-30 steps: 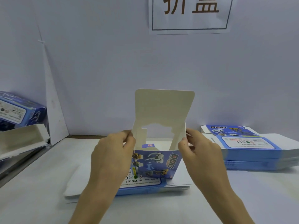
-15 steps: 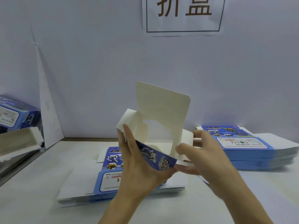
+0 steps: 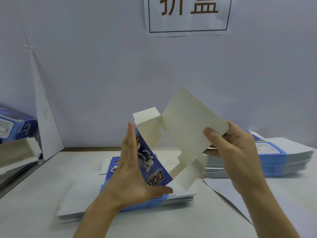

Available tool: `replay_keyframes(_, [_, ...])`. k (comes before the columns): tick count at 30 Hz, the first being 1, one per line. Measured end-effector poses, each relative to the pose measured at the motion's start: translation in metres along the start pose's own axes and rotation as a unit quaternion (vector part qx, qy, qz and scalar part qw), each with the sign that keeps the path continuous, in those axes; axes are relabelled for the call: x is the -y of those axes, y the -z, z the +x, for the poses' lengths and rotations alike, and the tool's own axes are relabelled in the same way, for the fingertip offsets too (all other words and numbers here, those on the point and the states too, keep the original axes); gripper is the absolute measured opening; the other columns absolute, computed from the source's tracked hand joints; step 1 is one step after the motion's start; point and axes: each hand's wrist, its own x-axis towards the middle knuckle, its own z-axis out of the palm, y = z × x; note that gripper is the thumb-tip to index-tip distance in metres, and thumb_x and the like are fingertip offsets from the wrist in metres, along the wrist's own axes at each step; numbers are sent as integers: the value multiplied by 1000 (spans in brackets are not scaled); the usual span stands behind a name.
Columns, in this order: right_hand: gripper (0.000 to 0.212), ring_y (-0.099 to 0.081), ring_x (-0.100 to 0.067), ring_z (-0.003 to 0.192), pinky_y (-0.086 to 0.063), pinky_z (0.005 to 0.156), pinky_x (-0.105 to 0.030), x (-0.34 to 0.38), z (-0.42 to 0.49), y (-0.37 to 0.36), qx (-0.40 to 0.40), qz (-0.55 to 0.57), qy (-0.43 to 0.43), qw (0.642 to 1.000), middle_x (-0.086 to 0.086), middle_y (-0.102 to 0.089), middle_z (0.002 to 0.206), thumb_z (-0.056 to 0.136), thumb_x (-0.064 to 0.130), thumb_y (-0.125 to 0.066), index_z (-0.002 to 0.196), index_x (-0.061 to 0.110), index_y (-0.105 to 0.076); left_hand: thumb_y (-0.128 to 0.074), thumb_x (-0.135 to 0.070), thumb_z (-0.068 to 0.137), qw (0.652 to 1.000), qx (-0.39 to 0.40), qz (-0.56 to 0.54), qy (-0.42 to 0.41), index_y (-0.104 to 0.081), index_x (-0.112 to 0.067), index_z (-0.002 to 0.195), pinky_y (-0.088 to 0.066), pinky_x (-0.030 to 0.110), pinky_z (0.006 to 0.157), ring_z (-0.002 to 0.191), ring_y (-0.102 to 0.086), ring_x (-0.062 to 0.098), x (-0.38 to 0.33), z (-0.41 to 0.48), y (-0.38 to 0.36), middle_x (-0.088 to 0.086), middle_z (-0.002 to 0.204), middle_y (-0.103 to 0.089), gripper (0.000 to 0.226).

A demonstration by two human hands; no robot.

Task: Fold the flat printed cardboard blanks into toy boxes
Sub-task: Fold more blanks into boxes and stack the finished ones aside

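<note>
A half-formed toy box (image 3: 181, 134) hangs tilted in the air above the table, its white inside and large lid flap turned toward me, its blue printed "DOG" side facing left. My left hand (image 3: 135, 172) lies flat with straight fingers against that blue side, thumb under the lower corner. At the lid flap's right edge, my right hand (image 3: 229, 148) grips with thumb on the inside face and curled fingers behind. Under the box lies a stack of flat blue-and-white blanks (image 3: 82, 203).
A taller stack of flat blanks (image 3: 283, 160) sits at the right. A finished blue box (image 3: 15, 126) and an open white carton (image 3: 17, 152) lie at the far left. A white wall with a paper sign (image 3: 188, 14) stands close behind the table.
The box has tipped over to the right and risen. My left hand flattened against its blue side, and my right hand moved up onto the lid flap's edge.
</note>
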Motion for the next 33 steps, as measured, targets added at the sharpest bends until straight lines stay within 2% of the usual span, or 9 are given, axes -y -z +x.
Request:
replay_keyframes(2, [18, -69, -16, 66, -56, 56, -26, -5, 3, 4, 8, 54, -46, 997, -2, -71, 74, 91, 5, -58, 81, 16, -68, -91, -55, 41, 1000, 11, -1, 17, 30, -66, 129, -39, 11, 100, 138, -31, 3, 1, -1, -2, -40, 148, -2, 149])
replay_keyframes(7, [10, -68, -15, 67, -56, 61, -29, -30, 13, 11, -30, 207, -176, 962, -1, -72, 80, 90, 8, -56, 92, 15, -63, -88, -47, 50, 1000, 17, -6, -22, 22, -66, 133, -31, 0, 96, 139, -19, -9, 1, 1, -7, -30, 151, -8, 139])
replay_keyframes(12, [8, -64, -28, 56, -50, 59, -35, -52, 2, -1, 25, 247, -490, 835, -14, -63, 65, 67, 11, -66, 70, 4, -70, -90, -49, 52, 998, 17, 36, -52, 17, -50, 145, -30, -2, 95, 142, -22, 2, 1, 1, -15, -19, 155, -11, 142])
replay_keyframes(15, [10, -70, -35, 62, -57, 54, -44, -56, -6, -9, 78, 235, -550, 797, -20, -71, 73, 65, 7, -68, 61, -1, -74, -85, -56, 51, 997, 10, 55, -58, 15, -48, 146, -25, -6, 93, 141, -19, -4, 2, 2, -18, -24, 153, -8, 138])
replay_keyframes(18, [16, -66, -32, 87, -54, 84, -42, -59, 1, -5, 20, 233, -479, 846, -17, -70, 91, 80, 14, -67, 89, 2, -71, -86, -55, 51, 997, 13, 56, -50, 14, -44, 148, -28, -7, 90, 139, -22, -5, 5, 3, -13, -22, 152, -10, 140])
replay_keyframes(21, [8, -63, -20, 70, -53, 63, -29, -50, 11, 8, -74, 180, -288, 938, -8, -68, 82, 89, 9, -60, 97, 9, -62, -84, -58, 49, 997, 21, 62, -46, 16, -45, 147, -27, -5, 93, 139, -21, -4, 3, 4, -8, -23, 151, -9, 141])
replay_keyframes(24, [21, -68, -15, 68, -55, 57, -24, -30, 12, 21, -70, 85, -105, 988, 0, -74, 78, 87, 6, -63, 103, 20, -63, -82, -60, 48, 997, 27, 66, -42, 17, -50, 144, -23, -6, 95, 139, -17, -8, 0, 3, -9, -28, 151, -6, 138])
replay_keyframes(30, [35, -62, 0, 66, -54, 59, -17, -25, 6, 14, -113, -58, 78, 989, 21, -71, 77, 88, 8, -66, 106, 38, -68, -84, -56, 49, 996, 27, 80, -35, 20, -53, 141, -19, -10, 90, 137, -11, -17, -2, -1, -10, -36, 149, 1, 139])
replay_keyframes(33, [36, -54, -4, 67, -47, 64, -17, -30, 0, 6, -154, -127, 163, 966, 14, -73, 76, 90, 4, -64, 105, 36, -68, -84, -57, 49, 995, 30, 86, -36, 21, -56, 140, -19, -11, 88, 134, -10, -21, -3, -2, -12, -41, 145, 3, 139])
